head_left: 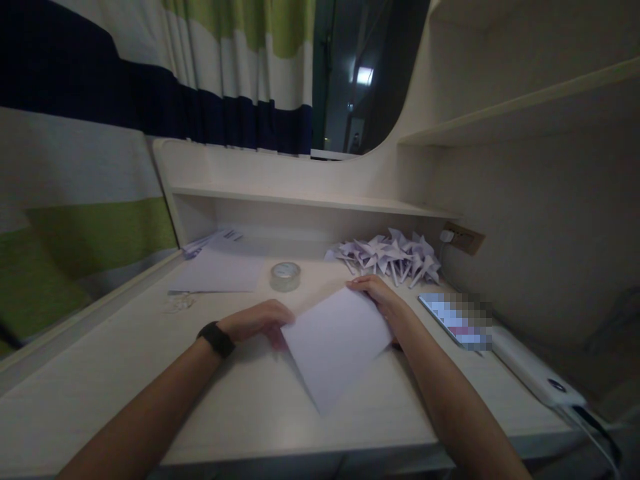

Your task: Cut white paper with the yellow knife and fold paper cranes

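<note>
I see a white paper sheet (336,343) lying turned cornerwise on the desk (125,373), just in front of the tape roll (285,275). My left hand (260,321) grips its left edge with fingers curled under, seemingly to lift it. My right hand (380,300) lies flat on the far right corner, fingers together, apparently pinning it so it cannot slide. Right of the tape roll sits a heap of folded paper pinwheels (390,257); a phone (453,319) lies further right.
</note>
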Action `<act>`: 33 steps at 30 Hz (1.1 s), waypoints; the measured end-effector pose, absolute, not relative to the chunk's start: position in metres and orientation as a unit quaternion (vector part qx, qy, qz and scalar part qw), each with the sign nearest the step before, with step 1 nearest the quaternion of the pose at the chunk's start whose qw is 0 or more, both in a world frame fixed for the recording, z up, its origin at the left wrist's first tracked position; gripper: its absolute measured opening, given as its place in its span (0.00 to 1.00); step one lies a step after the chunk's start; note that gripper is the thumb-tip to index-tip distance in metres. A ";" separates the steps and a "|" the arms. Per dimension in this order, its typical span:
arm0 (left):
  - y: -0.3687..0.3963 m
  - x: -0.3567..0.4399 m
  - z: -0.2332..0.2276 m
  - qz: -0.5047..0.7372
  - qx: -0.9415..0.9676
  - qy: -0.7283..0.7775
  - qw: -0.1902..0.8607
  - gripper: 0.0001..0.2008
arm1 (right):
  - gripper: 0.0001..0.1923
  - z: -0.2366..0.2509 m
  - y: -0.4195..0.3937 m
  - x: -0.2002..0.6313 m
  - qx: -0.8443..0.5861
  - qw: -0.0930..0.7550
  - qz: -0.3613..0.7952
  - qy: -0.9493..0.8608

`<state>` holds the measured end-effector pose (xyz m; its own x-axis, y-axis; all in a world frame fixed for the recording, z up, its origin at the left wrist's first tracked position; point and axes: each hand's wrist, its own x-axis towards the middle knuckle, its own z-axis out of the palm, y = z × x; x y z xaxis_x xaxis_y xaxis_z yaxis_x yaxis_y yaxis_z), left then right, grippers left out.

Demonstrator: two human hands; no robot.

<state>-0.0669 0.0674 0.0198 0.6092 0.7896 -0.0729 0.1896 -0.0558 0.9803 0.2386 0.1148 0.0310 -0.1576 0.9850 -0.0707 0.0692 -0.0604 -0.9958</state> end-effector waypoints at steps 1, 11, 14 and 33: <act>0.069 -0.073 0.022 0.201 0.674 0.351 0.618 0.12 | 0.12 0.031 0.116 0.242 -0.491 0.434 0.538 -0.531; 0.092 -0.086 0.029 0.430 0.632 0.526 0.372 0.13 | 0.11 0.017 0.120 0.215 -0.482 0.476 0.560 -0.476; 0.090 -0.073 0.027 0.470 0.620 0.607 0.160 0.11 | 0.12 0.015 0.116 0.203 -0.473 0.486 0.565 -0.470; 0.079 -0.046 0.004 0.230 0.875 0.364 0.222 0.14 | 0.05 0.011 0.093 0.181 -0.392 0.277 0.493 -0.725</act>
